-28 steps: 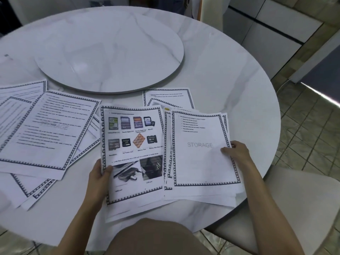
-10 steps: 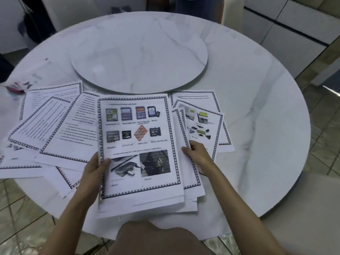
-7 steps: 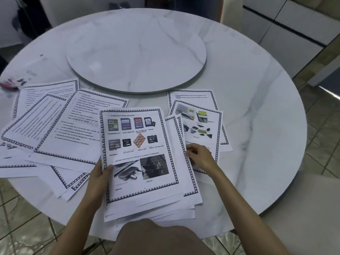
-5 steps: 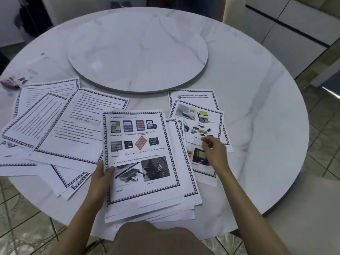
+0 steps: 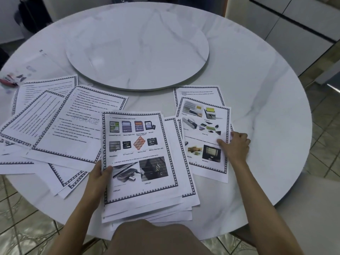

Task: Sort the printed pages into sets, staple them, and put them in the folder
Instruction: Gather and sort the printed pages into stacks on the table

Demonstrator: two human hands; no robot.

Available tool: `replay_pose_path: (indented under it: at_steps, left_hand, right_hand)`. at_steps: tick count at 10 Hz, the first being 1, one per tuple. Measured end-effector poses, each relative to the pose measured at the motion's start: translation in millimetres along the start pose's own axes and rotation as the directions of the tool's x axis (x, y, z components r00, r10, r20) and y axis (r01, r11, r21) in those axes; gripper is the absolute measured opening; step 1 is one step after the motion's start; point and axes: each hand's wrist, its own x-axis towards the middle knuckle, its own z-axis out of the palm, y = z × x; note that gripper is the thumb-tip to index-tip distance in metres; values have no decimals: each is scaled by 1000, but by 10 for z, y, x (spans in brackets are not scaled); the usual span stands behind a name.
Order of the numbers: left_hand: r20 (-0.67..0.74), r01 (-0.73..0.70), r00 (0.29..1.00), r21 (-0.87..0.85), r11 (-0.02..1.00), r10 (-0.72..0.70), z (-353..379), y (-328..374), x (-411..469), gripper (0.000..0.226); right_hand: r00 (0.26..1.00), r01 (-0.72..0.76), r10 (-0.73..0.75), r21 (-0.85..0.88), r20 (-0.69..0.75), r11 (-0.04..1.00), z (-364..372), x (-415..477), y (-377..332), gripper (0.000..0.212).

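Note:
A thick stack of printed pages (image 5: pixel 141 162) lies at the table's near edge, topped by a sheet with memory card and USB photos. My left hand (image 5: pixel 100 178) grips that stack's left edge, thumb on top. To the right lies a picture page (image 5: pixel 204 137) showing card readers, over a text page (image 5: pixel 198 92). My right hand (image 5: pixel 235 146) pinches the picture page's right edge, thumb on top. More bordered text pages (image 5: pixel 55 122), one marked STORAGE, are spread on the left.
The round marble table (image 5: pixel 257 107) carries a raised turntable (image 5: pixel 138 45) in the middle. A small red and white item (image 5: pixel 9 80) sits at the far left edge. White cabinets (image 5: pixel 294 30) stand at the right, tiled floor below.
My right hand left the main stack's right side and moved right onto the picture page, taking its right edge. The STORAGE page seen earlier on the right is gone from there. My left hand stays.

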Motion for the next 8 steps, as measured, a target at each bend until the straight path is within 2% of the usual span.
replay_pose_path:
  at_steps: [3, 8]
  left_hand:
    - [-31, 15, 999, 30, 999, -14, 21, -19, 39, 32]
    - [-45, 22, 999, -3, 1000, -22, 45, -24, 40, 33]
  right_hand:
    - [998, -56, 58, 62, -28, 996, -169, 142, 366, 58]
    - [997, -61, 66, 94, -49, 994, -168, 160, 422, 59]
